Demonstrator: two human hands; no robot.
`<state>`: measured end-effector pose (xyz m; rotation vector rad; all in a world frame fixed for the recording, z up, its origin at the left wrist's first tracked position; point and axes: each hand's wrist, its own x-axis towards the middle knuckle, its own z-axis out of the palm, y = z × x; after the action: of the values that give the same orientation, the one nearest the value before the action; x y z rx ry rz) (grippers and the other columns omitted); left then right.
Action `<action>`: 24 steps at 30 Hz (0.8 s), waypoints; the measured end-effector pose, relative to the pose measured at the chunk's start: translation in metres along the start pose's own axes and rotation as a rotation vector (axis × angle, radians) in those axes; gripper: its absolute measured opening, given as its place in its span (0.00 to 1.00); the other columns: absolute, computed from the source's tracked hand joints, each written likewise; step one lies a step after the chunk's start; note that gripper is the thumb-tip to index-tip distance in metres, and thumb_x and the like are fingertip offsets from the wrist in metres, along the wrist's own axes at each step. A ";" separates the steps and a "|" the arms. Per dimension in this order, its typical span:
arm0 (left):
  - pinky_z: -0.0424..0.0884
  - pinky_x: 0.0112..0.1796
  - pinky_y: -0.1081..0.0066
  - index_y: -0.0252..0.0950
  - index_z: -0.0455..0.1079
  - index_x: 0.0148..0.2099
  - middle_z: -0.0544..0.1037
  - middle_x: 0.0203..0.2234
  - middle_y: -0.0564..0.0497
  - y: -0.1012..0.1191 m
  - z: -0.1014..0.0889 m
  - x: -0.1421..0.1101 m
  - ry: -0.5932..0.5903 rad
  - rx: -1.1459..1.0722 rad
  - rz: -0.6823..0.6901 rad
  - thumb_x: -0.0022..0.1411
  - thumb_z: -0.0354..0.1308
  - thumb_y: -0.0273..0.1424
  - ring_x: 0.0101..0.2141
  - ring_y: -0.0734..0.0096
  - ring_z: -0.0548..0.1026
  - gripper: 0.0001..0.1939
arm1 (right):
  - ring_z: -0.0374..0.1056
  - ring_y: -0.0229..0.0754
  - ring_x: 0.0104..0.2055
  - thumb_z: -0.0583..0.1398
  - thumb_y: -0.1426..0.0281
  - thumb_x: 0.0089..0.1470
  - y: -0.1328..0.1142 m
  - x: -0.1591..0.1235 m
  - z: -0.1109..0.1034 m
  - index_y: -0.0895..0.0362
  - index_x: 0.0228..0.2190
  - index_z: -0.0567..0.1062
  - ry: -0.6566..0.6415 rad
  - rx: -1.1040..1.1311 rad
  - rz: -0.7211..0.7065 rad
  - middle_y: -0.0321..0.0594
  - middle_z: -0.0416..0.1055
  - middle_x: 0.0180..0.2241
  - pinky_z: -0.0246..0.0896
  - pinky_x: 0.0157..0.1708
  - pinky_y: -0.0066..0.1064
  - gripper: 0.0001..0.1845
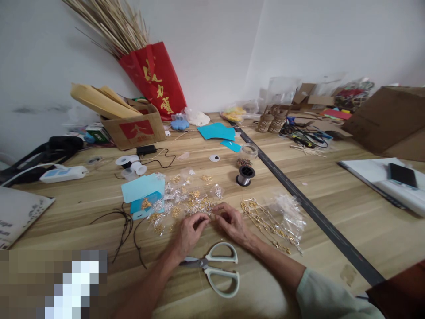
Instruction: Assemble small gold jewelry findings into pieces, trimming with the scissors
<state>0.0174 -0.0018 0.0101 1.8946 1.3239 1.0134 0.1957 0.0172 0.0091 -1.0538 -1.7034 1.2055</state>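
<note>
My left hand (190, 234) is closed in a pinch at the front of a pile of small gold and silver beads and findings (198, 203). Facing it closely, my right hand (231, 225) has its fingers curled together at the pile's right edge. Whatever the fingertips hold is too small to make out. White-handled scissors (222, 269) lie on the wood just below both hands, blades toward my left wrist. To the right of my right hand are gold and silver chains (265, 223). Beyond the hands stands a black spool of thin wire (245, 175).
Blue cards (142, 188) and black cords (124, 232) lie at left. Clear plastic bags (289, 212) sit right of the chains. Behind are a clear jar (249, 150), white spools (133, 165) and a cardboard box (136, 128). A dark strip (299, 195) crosses the table.
</note>
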 end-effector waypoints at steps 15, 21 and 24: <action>0.71 0.33 0.75 0.37 0.70 0.33 0.78 0.27 0.53 -0.002 0.004 -0.003 0.024 0.065 0.095 0.61 0.51 0.28 0.29 0.72 0.75 0.07 | 0.62 0.34 0.27 0.58 0.71 0.53 0.001 -0.004 0.007 0.58 0.33 0.71 -0.037 -0.140 -0.154 0.35 0.67 0.28 0.57 0.27 0.25 0.03; 0.70 0.32 0.76 0.37 0.69 0.33 0.77 0.27 0.53 -0.004 0.004 -0.003 0.014 0.073 0.105 0.62 0.51 0.28 0.29 0.73 0.75 0.06 | 0.63 0.36 0.30 0.57 0.74 0.54 0.002 -0.002 0.004 0.58 0.29 0.72 -0.049 -0.128 -0.122 0.36 0.68 0.27 0.57 0.30 0.26 0.03; 0.70 0.33 0.75 0.37 0.69 0.34 0.77 0.27 0.53 -0.007 0.005 -0.004 0.010 0.091 0.106 0.62 0.51 0.28 0.29 0.73 0.75 0.07 | 0.62 0.35 0.27 0.58 0.72 0.54 0.003 -0.002 0.004 0.59 0.29 0.72 -0.063 -0.069 -0.075 0.35 0.67 0.25 0.57 0.28 0.25 0.03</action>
<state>0.0175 -0.0034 0.0010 2.0489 1.3066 1.0324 0.1932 0.0144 0.0052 -0.9934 -1.8287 1.1506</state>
